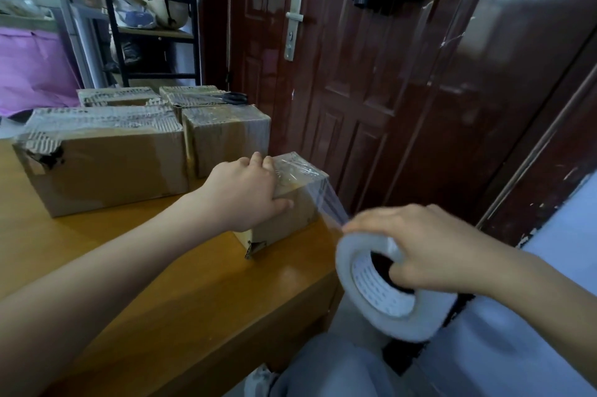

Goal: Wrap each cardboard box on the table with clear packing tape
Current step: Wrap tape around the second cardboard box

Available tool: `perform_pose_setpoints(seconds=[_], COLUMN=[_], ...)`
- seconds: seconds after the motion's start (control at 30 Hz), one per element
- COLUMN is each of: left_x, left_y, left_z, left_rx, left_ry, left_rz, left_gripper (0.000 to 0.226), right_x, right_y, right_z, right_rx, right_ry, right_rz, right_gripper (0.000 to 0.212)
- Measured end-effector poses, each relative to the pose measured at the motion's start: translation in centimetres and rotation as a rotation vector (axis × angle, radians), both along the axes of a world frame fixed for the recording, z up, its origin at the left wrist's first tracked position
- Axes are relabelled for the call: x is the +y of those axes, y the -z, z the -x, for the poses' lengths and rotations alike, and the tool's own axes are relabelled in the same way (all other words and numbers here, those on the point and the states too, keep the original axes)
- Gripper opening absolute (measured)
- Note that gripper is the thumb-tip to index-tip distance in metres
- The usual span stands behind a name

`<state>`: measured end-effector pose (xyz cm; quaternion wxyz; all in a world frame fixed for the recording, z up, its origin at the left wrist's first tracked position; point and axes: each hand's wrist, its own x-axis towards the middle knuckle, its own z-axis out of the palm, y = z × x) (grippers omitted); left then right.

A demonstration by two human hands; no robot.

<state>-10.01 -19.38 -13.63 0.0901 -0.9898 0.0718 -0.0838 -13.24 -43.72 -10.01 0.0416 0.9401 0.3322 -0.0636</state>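
Note:
A small cardboard box [298,202] stands near the right edge of the wooden table [181,283], with clear tape across its top. My left hand [245,193] holds this box, fingers over the top and thumb on its near side. My right hand [429,251] grips a large roll of clear packing tape [365,286] off the table's right edge, thumb inside the core. A stretched strip of tape [326,199] runs from the roll up to the box's right top edge.
A long taped box [106,157] and a squarer taped box [226,134] stand behind, with two more boxes [119,96] farther back. Black scissors [235,97] lie on the far right box. A dark red door [355,73] stands close on the right. Shelves stand at the back left.

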Motion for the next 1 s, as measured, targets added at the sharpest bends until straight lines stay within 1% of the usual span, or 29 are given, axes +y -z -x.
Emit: perform_pose_setpoints(seconds=[0.1,0.2,0.27,0.3,0.33,0.4,0.43,0.47,0.6,0.7,0.8,0.87,0.93,1.0], left_x=[0.1,0.0,0.3,0.5,0.8,1.5,1.9,2.3,3.4,3.8,4.0,4.1,4.2,4.2], left_y=[0.1,0.0,-0.6,-1.1,-1.7,-2.6,-2.7,-2.8,-1.9,-1.1,-0.4,-0.2,-0.1,-0.3], left_z=[-0.2,-0.4,-0.5,-0.6,-0.7,-1.0,-1.0,-1.1,-2.1,-2.5,-2.7,-2.8,-3.0,-2.8], left_rx=[-0.043,-0.084,-0.062,-0.013,0.059,0.2,0.241,0.273,0.394,0.473,0.55,0.55,0.488,0.433], left_ry=[0.031,0.043,0.005,-0.028,-0.061,-0.1,-0.124,-0.139,-0.163,-0.166,-0.138,-0.064,0.087,0.255], left_rz=[0.019,0.072,0.166,0.269,0.448,0.976,1.17,1.247,1.209,1.268,1.282,1.182,1.038,0.954], left_gripper=[0.082,0.074,0.069,0.066,0.061,0.043,0.035,0.03,0.022,0.029,0.029,0.028,0.03,0.039], right_x=[0.1,0.2,0.2,0.3,0.4,0.8,1.1,1.4,3.0,3.3,3.3,3.0,2.7,2.5], right_y=[1.4,1.3,0.5,-0.1,-0.8,-2.2,-2.8,-3.0,-1.7,-1.3,-1.5,-1.3,-1.1,-1.0], right_z=[0.4,0.1,-0.3,-0.5,-0.7,-1.0,-1.2,-1.5,-2.4,-2.8,-2.7,-2.4,-2.0,-1.5], right_rx=[0.151,0.118,0.082,0.065,0.044,-0.007,-0.02,-0.022,0.045,0.053,0.06,0.06,0.054,0.051], right_ry=[0.015,0.018,-0.001,-0.002,0.004,0.012,0.014,0.012,-0.011,0.007,0.022,0.03,0.049,0.075], right_rz=[0.13,0.151,0.148,0.137,0.117,0.07,0.053,0.042,0.059,0.06,0.066,0.053,0.031,-0.006], right_gripper=[0.075,0.074,0.073,0.073,0.073,0.073,0.072,0.071,0.07,0.071,0.071,0.072,0.074,0.073])
